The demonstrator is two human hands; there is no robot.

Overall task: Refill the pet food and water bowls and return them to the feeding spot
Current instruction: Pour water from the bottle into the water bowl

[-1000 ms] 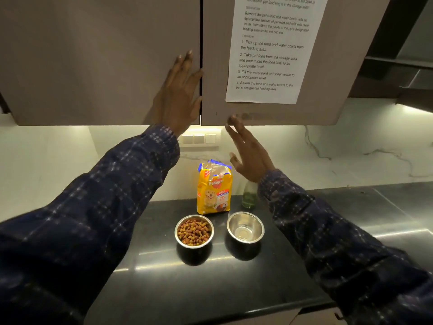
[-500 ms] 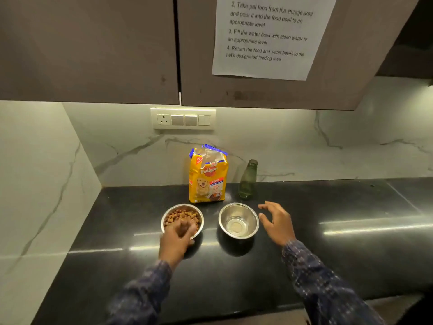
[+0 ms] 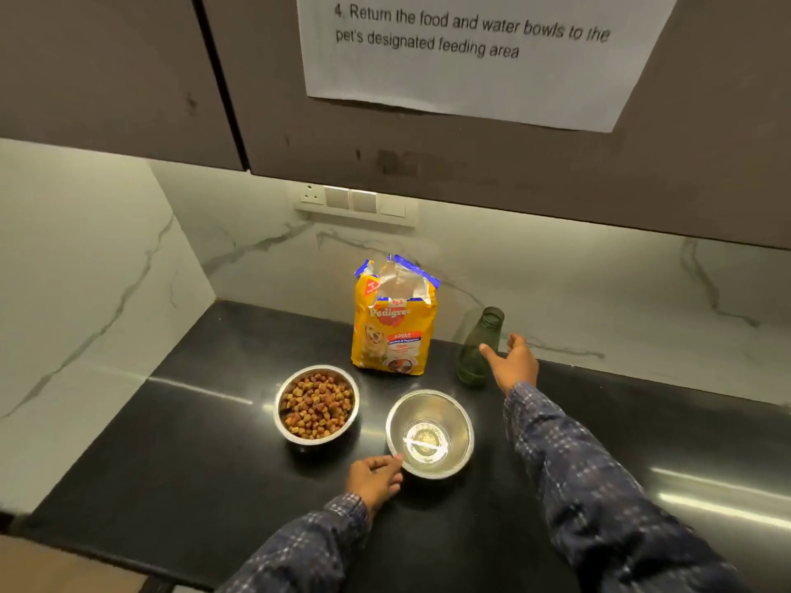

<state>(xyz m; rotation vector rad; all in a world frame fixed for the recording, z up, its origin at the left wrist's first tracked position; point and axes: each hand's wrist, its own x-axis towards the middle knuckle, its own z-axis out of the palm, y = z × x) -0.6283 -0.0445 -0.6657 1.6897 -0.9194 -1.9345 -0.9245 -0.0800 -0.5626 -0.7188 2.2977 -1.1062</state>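
Note:
Two steel bowls stand on the black counter [image 3: 214, 442]. The left bowl [image 3: 316, 405] is full of brown kibble. The right bowl [image 3: 429, 434] looks empty, with a bright reflection on its bottom. My left hand [image 3: 374, 479] touches the near left rim of the right bowl with its fingers curled. My right hand [image 3: 511, 363] is spread open right beside a green glass bottle [image 3: 477, 348], thumb across its body, not closed on it. An open yellow dog food bag [image 3: 394, 323] stands upright behind the bowls.
Brown wall cabinets [image 3: 428, 143] hang low over the counter, with a paper task sheet [image 3: 471, 49] taped on. A switch panel [image 3: 355, 203] sits on the marble backsplash. A marble side wall [image 3: 77, 293] bounds the counter at left. The counter's front edge runs at lower left.
Both hands came down from the cabinet doors. My left hand moved from the kibble bowl to the other bowl's rim. My right hand went from beside that bowl back to the bottle.

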